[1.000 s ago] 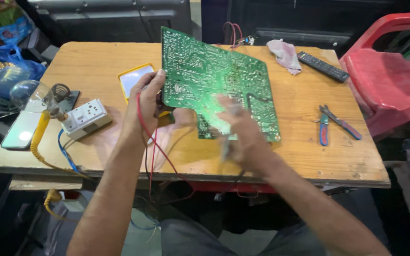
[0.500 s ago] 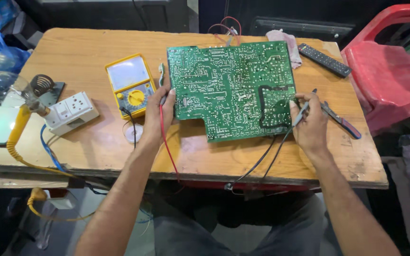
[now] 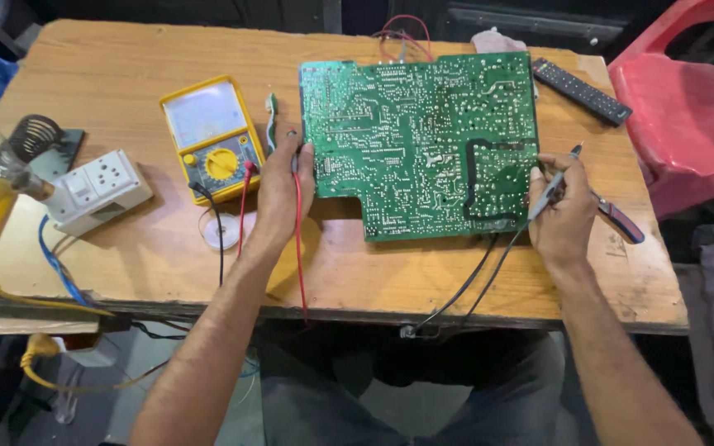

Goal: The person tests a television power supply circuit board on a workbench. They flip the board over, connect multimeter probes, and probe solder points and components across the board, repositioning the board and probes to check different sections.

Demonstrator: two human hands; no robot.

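— Green circuit board (image 3: 419,140) lies flat on the wooden counter (image 3: 109,58), solder side up. Where are the hands against it?

— Left hand (image 3: 284,186) rests at the board's left edge, fingers curled loosely round a red probe lead (image 3: 299,239), fingertips touching the board's edge. Right hand (image 3: 562,211) sits just off the board's lower right corner, closed in a pen grip on a black probe (image 3: 554,177) whose tip points up and away from the board.

— What else is around the board?

— Left of it, just beyond the left hand, a yellow multimeter (image 3: 211,136) with a pale dial window and a round selector; red and black leads run from it. Further left, a white socket box (image 3: 97,192) and a soldering iron stand (image 3: 30,140) with a coiled holder. Beyond the board's upper right corner lies a black remote control (image 3: 582,91). Right of the board, partly under the right hand, pliers with red handles (image 3: 621,221). A red plastic chair (image 3: 687,107) stands further right, off the counter.

— Anything crossing the board?

— Black wires (image 3: 477,277) run from its lower edge down over the counter's front edge.
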